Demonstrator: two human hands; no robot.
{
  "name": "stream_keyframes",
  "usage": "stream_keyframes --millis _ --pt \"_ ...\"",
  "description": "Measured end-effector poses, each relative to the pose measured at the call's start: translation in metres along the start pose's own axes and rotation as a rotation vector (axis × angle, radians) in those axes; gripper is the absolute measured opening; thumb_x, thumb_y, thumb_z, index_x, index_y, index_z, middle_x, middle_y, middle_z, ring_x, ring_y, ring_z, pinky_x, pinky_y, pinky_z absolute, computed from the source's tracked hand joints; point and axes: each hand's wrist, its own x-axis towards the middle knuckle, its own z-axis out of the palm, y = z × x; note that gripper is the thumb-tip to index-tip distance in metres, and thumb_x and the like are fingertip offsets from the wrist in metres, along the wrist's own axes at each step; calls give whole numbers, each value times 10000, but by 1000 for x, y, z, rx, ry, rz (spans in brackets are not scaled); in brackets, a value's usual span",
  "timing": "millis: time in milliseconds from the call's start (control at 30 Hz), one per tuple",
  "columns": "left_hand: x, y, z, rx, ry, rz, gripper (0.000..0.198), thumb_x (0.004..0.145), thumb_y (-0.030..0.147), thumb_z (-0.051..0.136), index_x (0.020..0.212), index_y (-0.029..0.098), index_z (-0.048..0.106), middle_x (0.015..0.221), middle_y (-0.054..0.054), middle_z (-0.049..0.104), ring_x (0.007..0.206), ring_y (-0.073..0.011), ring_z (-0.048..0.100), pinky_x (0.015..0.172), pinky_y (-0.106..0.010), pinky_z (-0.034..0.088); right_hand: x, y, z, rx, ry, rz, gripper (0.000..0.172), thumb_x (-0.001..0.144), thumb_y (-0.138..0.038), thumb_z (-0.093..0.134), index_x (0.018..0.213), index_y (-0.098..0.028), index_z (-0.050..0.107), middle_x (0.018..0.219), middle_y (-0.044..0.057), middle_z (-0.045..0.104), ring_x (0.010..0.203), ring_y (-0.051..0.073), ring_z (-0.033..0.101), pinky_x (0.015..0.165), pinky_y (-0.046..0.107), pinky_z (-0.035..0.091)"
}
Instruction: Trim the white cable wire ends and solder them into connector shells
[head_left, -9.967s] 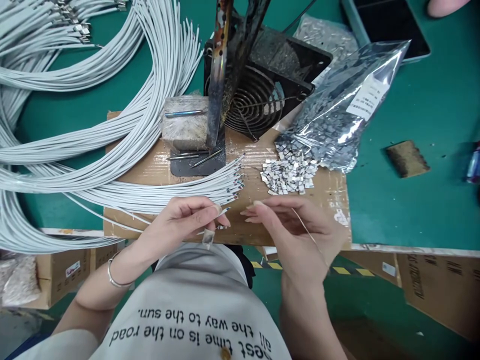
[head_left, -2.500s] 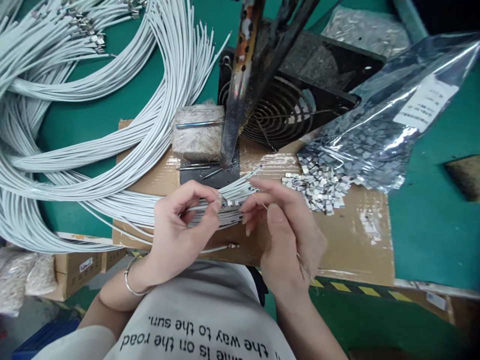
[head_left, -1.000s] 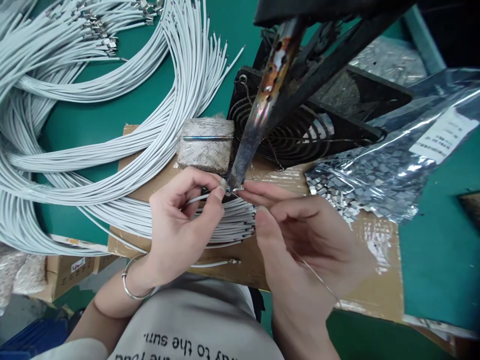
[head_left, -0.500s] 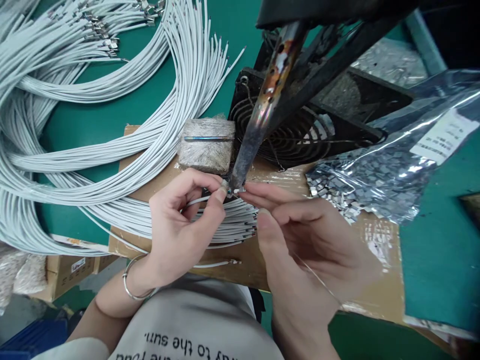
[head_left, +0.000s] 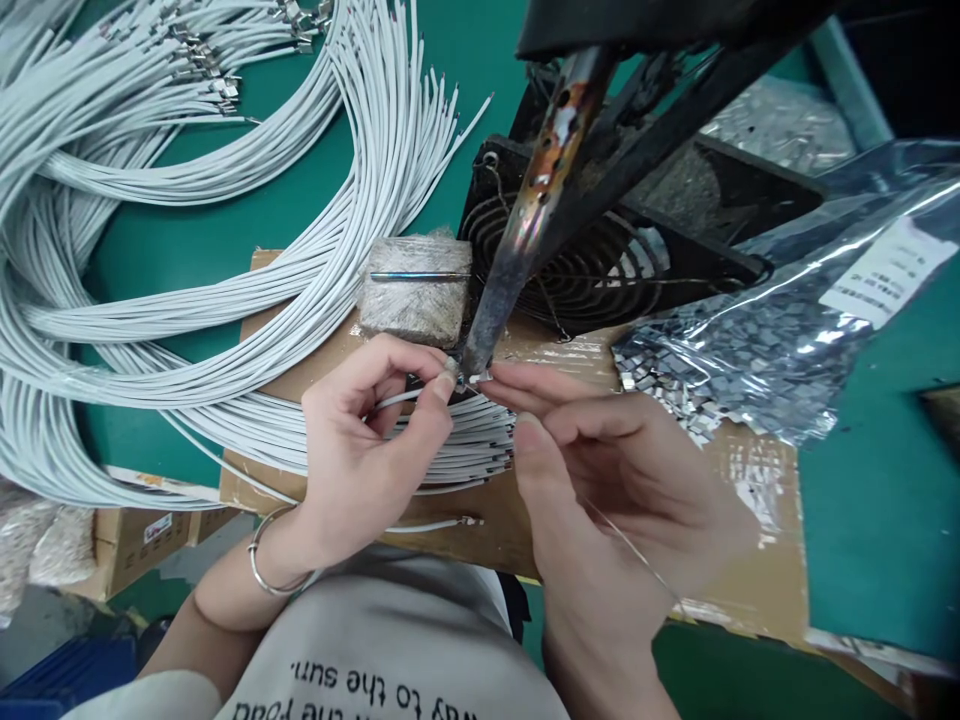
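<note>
Where the tip of the soldering iron [head_left: 480, 345] comes down onto the cardboard sheet [head_left: 735, 470], both hands meet just below it; the left hand [head_left: 360, 450] has thumb and forefinger pinched shut on one white wire [head_left: 394, 398], whose bare end points toward three o'clock and sits right at the iron's tip; the other fingers of that hand curl loosely beneath, and a thin metal bangle [head_left: 274, 585] circles the wrist at seven o'clock from the palm. The right hand [head_left: 607, 480] comes in from four o'clock; its forefinger and thumb are closed on a small metal terminal [head_left: 478, 378], held against the wire's end beside the iron; a fine strand of solder wire [head_left: 630, 550] runs back across that hand toward five o'clock, but I cannot tell which fingers grip it. Under both hands lies a fanned bundle of white wires [head_left: 465, 455], ends toward three o'clock; one loose wire with a fitted end [head_left: 435, 524] lies at six o'clock of the bundle, near the sheet's edge. At twelve o'clock from the left hand stands a wrapped block [head_left: 412, 300] with a thin metal rod on top; at two o'clock sits a black fan [head_left: 592, 270]; at three o'clock a silver bag [head_left: 787, 340] spills small metal pieces [head_left: 675, 400] onto the cardboard. Great loops of white cable [head_left: 150, 250] fill the green bench toward ten o'clock.
</note>
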Motion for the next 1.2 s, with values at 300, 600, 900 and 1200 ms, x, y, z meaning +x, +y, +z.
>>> stream_keyframes --millis 300,600,900,1200 --pt "-2 0 -1 -13 -3 5 147 875 87 721 789 205 702 877 -24 786 671 -124 575 505 -263 346 0 -1 1 9 0 7 189 967 -92 706 877 -257 687 1183 43 834 1013 220 826 947 409 692" --pt "1 -5 0 -20 -5 67 162 867 55 721 790 196 706 871 -13 793 636 -103 549 495 -256 327 1 3 1 25 10 -74 169 930 -64 726 888 -227 704 1165 48 840 1011 210 830 938 368 701" --pt "1 -4 -1 3 -2 67 174 854 40 733 782 197 708 873 -4 793 625 -95 529 486 -254 315 1 5 2 14 1 -70 191 917 -48 722 879 -233 697 1162 36 839 1040 197 823 962 339 697" --pt "1 -4 0 8 3 77 163 859 50 729 785 193 705 878 2 790 598 -83 486 481 -250 309 1 5 2 0 7 -65 184 929 -66 719 868 -236 685 1156 39 839 1048 200 824 969 333 693"
